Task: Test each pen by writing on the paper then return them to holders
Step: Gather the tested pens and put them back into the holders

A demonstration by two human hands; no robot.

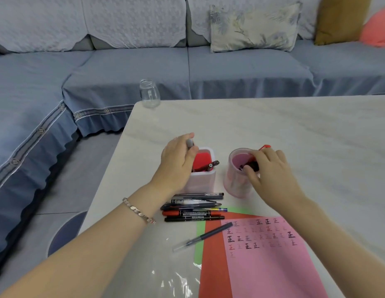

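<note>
— What do the hands do, from your screen?

— I see the left hand (178, 162) in the middle of the frame, clenched around a grey-capped pen (189, 143). The pen stands nearly upright at the left rim of the white holder (203, 178). Two dark pens (211, 165) lean inside this holder, against its red inner wall.

— And the other hand?

— The right hand (271, 171) is just right of centre, over the pink round holder (234, 179). Its thumb and fingers pinch a dark pen (250, 164) at the mouth of the holder. A red pen end (265, 147) shows beyond the fingers; I cannot tell if the hand grasps it too.

— Where are the other pens and the paper?

— A pile of pens (193, 208) lies flat on the table (284, 125), touching the front of the white holder. Below it, one grey pen (205, 235) lies slanted across the green sheet (200, 233) and the red sheet (213, 259). The pink paper (273, 265), lower right, lies on top of them and carries rows of written marks.

— Something else?

— A bracelet (139, 210) on the left wrist, a clear plastic sleeve (161, 274) at the bottom, a glass jar (149, 93) on the far table corner, and a blue sofa (230, 67) across the top.
</note>
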